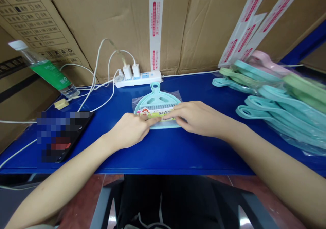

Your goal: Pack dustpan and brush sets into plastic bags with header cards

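A light-blue dustpan and brush set (pixel 156 99) in clear plastic wrap lies flat on the blue table, its looped handle pointing away from me. Across its lower part runs a colourful label (pixel 152 112) with printed characters. My left hand (pixel 131 128) rests at the label's left and lower edge, index finger stretched along it and the other fingers curled under. From the right, my right hand (pixel 201 118) touches the label with its index finger extended and thumb apart. The two index fingertips nearly meet near the label's middle. Neither hand grips anything.
Wrapped dustpan sets (pixel 280 110) in blue, green and pink are piled at the right. A power strip (pixel 139 79) with white cables lies behind. On the left are a tilted water bottle (pixel 52 73) and a phone or tablet (pixel 76 134). Cardboard (pixel 122 15) walls the back.
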{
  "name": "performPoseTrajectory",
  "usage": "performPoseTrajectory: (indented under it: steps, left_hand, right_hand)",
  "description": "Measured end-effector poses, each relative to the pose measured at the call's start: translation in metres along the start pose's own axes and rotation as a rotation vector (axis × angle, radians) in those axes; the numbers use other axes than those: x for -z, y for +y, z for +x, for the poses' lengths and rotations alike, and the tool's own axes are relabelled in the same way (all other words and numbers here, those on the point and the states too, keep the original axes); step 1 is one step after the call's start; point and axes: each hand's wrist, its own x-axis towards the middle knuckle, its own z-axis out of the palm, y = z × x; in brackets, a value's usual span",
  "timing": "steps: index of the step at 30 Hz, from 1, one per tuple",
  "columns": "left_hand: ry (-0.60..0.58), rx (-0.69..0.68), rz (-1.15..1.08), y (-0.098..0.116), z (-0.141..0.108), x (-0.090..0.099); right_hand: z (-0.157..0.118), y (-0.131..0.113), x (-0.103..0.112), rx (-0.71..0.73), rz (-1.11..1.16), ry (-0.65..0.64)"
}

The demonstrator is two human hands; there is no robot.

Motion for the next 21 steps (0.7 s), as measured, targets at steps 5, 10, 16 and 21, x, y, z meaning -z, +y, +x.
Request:
performPoseTrajectory:
  steps: [5,10,16,21]
  left_hand:
    - [-0.062,0.077,0.021,0.000,0.000,0.006]
    - [-0.075,0.159,0.001,-0.002,-0.002,0.012]
    - [-0.068,0.230,-0.047,-0.008,-0.005,0.013]
    - [-0.055,0.260,-0.062,-0.013,-0.006,0.012]
  right_hand:
    - [-0.001,-0.004,0.008,-0.123,-0.041,-0.074]
    - [-0.006,0.005,0.015,-0.236,-0.114,-0.064]
    - [-0.010,0.014,0.018,-0.220,-0.070,-0.077]
    - [-0.010,0.013,0.021,-0.290,-0.050,-0.109]
